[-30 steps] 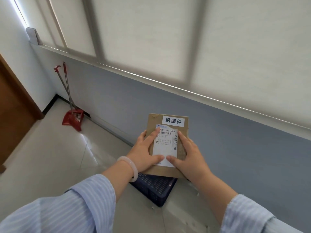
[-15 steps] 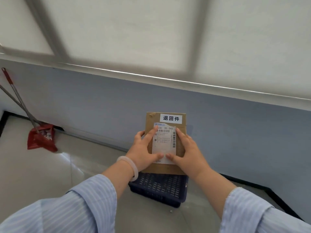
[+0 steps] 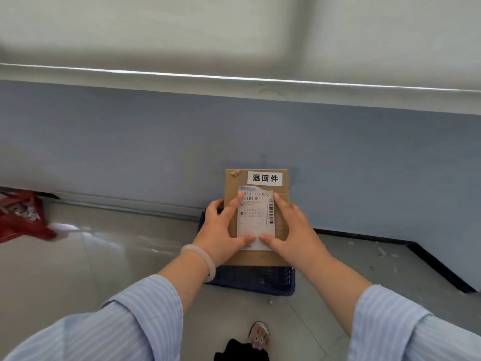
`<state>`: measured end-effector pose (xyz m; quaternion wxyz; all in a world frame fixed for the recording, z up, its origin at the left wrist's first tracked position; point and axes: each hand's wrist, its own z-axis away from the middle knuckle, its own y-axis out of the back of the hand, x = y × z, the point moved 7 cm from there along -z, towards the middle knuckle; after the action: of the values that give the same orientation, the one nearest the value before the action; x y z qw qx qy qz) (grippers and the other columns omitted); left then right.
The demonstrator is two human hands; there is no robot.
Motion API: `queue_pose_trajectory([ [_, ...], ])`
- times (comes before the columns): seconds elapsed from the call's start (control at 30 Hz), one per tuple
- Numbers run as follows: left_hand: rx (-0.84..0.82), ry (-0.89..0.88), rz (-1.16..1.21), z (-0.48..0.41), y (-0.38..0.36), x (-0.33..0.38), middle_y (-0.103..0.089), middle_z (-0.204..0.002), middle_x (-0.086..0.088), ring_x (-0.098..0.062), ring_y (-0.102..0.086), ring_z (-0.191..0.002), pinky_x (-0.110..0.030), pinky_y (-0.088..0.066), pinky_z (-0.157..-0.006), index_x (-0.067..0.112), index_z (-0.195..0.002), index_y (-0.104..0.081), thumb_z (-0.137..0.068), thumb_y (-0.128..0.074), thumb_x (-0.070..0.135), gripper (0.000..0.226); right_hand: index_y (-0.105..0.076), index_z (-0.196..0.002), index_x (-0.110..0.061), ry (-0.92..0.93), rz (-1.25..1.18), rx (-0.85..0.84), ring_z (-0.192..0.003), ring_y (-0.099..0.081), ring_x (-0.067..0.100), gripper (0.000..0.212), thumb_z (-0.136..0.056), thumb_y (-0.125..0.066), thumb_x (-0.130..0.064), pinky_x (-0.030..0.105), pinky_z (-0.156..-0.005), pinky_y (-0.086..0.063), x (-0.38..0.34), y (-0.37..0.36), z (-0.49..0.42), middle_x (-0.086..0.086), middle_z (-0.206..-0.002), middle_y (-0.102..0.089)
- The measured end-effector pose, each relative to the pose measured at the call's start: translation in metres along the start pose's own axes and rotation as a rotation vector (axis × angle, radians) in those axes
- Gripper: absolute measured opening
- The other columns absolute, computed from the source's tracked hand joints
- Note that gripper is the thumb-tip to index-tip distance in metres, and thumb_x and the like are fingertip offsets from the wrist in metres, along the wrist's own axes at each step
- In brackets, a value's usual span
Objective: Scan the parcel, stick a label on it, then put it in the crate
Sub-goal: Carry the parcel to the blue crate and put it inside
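Shifted since the earlier frames: both hands and the parcel point(image 3: 256, 217) now sit squarely over the crate point(image 3: 260, 280), where a second ago they were held beyond its far corner; the view has swung right, pushing the red dustpan point(image 3: 20, 220) to the left edge.

Left hand point(image 3: 221, 230): grasping the parcel's left edge, thumb pressed on the shipping label point(image 3: 256, 217) near its lower edge. Pale bracelet point(image 3: 200, 259) on the wrist.

Right hand point(image 3: 291, 227): grasping the right edge, thumb meeting the left thumb on the label.

Parcel: flat brown card, held face up above the crate, not yet in it. White sticker with black characters point(image 3: 265, 177) sits at its top right corner, so labelling appears done.

Crate: dark blue, perforated, on the floor against the blue wall point(image 3: 130, 142).

Judgement: parcel is lined up for the drop; lowering and letting go remain.
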<state>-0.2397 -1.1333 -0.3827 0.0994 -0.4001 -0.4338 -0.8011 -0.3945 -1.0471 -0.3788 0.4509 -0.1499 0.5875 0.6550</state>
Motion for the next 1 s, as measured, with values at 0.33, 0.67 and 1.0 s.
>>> queue_pose_trajectory([
  [0.33,-0.169,0.087,-0.026,-0.103,-0.095,-0.117,-0.004,-0.157,-0.001,-0.018,-0.02,-0.142,-0.023,-0.022,-0.105,0.056,-0.144,-0.009,-0.08,-0.074,0.038,0.093,0.003,-0.15,-0.05,-0.136,0.007,-0.109,-0.144,-0.021,0.014,0.106,-0.077,-0.073,-0.045,0.038,-0.114,-0.031,0.124,-0.101,-0.084,-0.011,-0.161,-0.008],
  [0.67,-0.308,0.175,-0.073,-0.206,-0.245,-0.323,-0.004,-0.158,0.003,-0.022,-0.024,-0.141,-0.035,-0.029,-0.115,0.058,-0.144,0.002,-0.076,-0.075,0.043,0.103,0.014,-0.146,-0.054,-0.255,-0.002,-0.194,-0.147,-0.017,0.016,0.106,-0.081,-0.069,-0.046,0.04,-0.116,-0.03,0.307,-0.285,-0.177,-0.007,-0.163,-0.001],
  [1.0,-0.408,0.281,-0.127,-0.271,-0.362,-0.48,0.0,-0.162,0.003,-0.024,-0.013,-0.147,-0.045,-0.024,-0.118,0.064,-0.14,0.007,-0.079,-0.073,0.04,0.103,0.012,-0.143,-0.061,-0.405,-0.054,-0.224,-0.148,-0.015,0.015,0.11,-0.078,-0.074,-0.043,0.037,-0.117,-0.026,0.447,-0.426,-0.232,-0.008,-0.163,0.0],
])
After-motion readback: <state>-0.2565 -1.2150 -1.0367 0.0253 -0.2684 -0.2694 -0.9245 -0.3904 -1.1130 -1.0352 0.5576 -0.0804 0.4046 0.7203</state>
